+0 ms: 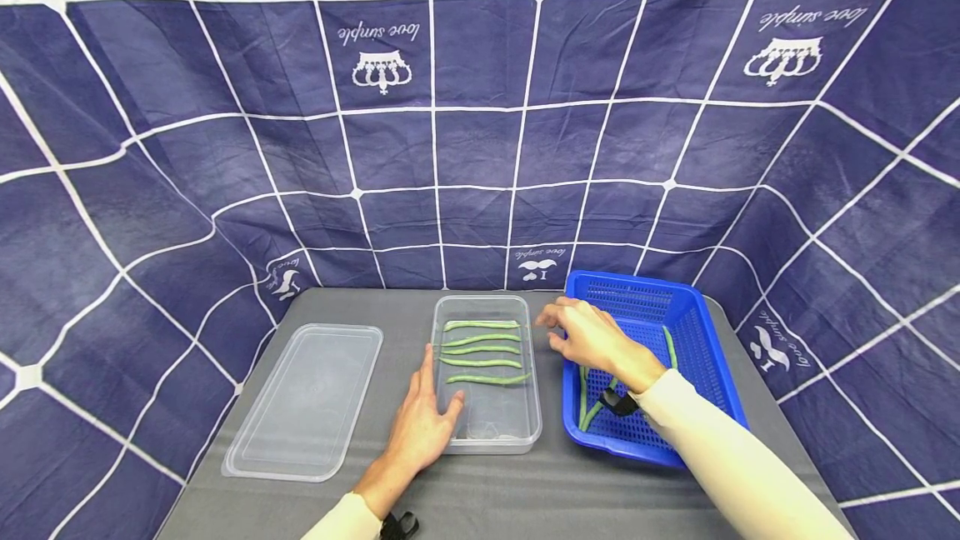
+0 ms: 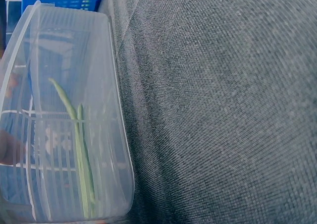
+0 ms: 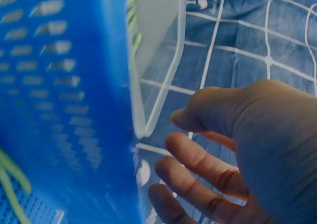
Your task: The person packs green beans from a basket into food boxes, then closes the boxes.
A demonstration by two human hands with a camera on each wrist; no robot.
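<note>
A clear plastic container (image 1: 495,422) stands in the middle of the grey table, with several green beans (image 1: 482,362) laid crosswise in rows in its far part. Along its left side rests my left hand (image 1: 422,430), fingers extended and thumb over the near left rim. My right hand (image 1: 588,336) hovers over the left edge of the blue basket (image 1: 716,365), its fingers loosely bent and holding nothing. Inside that basket lie a few more green beans (image 1: 670,347), partly hidden by my right forearm. In the right wrist view, bare space separates thumb and fingers.
A flat translucent lid (image 1: 307,402) lies on the table left of the container. Blue cloth with a white grid (image 1: 480,148) hangs behind and at both sides. The basket stands close to the container's right, with a narrow strip of table between them.
</note>
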